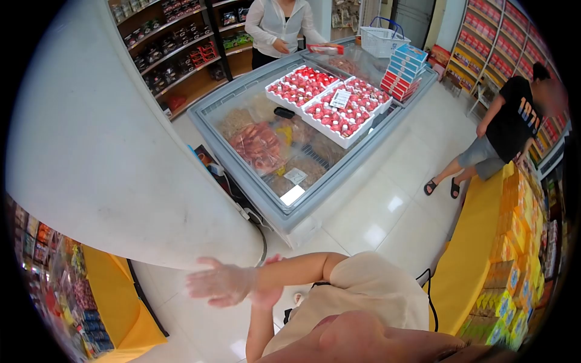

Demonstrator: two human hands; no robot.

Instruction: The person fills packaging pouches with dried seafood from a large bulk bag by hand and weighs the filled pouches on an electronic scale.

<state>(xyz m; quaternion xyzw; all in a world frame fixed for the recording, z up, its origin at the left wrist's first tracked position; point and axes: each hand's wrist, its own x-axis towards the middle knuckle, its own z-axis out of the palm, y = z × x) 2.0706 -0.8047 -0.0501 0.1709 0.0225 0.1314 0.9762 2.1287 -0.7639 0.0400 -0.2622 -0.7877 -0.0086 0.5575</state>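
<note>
A clear plastic glove (pixel 236 279) covers my right hand (pixel 219 285), which reaches out to the left with its fingers spread. From below, my left hand (pixel 267 295) wraps round the right wrist at the cuff of this glove, its fingertips showing above the wrist. Part of the left hand is hidden behind the right forearm. Both hands are held in front of my beige shirt (pixel 369 278), above the tiled floor and apart from the freezer.
A chest freezer (pixel 279 213) carries white trays of red-capped items (pixel 345 112), stacked boxes (pixel 403 71) and a white basket (pixel 382 41). A person in white (pixel 278 27) touches a red packet behind it. Another person (pixel 511 115) stands right. A white pillar (pixel 109 139) and yellow-draped tables (pixel 469 260) flank me.
</note>
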